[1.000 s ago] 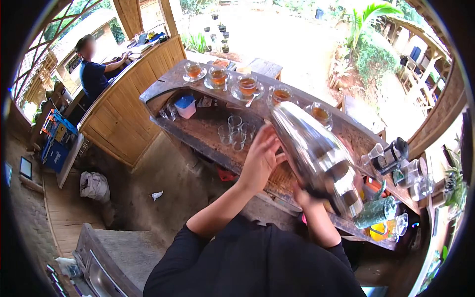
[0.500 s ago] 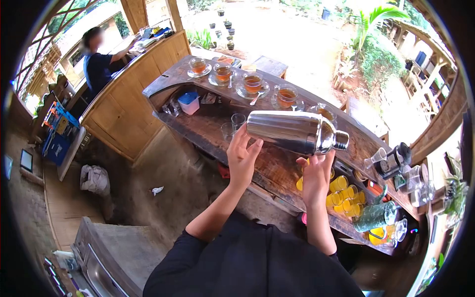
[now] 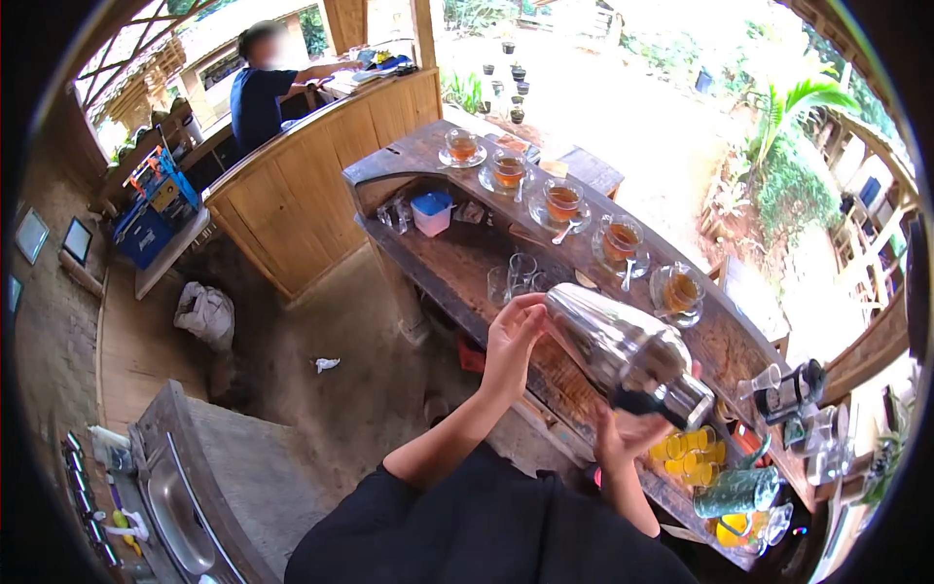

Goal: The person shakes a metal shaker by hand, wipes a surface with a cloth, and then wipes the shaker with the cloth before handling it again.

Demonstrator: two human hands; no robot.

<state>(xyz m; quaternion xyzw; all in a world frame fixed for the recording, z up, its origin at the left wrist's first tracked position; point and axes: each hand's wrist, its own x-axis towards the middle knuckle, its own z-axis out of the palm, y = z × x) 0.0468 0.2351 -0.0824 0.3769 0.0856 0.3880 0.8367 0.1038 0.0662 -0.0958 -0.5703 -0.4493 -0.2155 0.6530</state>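
Observation:
A shiny metal cocktail shaker (image 3: 618, 336) is held between both hands above the wooden counter, tilted with its capped end low and to the right. My left hand (image 3: 514, 341) grips the base end with its fingertips and thumb. My right hand (image 3: 630, 440) is at the shoulder and cap end, its fingers partly hidden behind the metal. Beyond the shaker, glass cups of tea (image 3: 562, 201) stand in a row on glass saucers, several with spoons beside them. Two clear glasses (image 3: 522, 268) stand on the lower shelf near my left hand.
Several yellow glasses (image 3: 696, 457), a green speckled pitcher (image 3: 736, 492) and a French press (image 3: 793, 392) stand at the counter's right end. A blue-lidded tub (image 3: 432, 214) sits on the shelf. A person (image 3: 258, 102) is behind the wooden partition (image 3: 302, 209). A metal sink (image 3: 177, 511) lies lower left.
The shaker has gone from nearly level to tilted, its capped end dropping, and both hands have moved with it. My view has turned left, so the scene sits further right.

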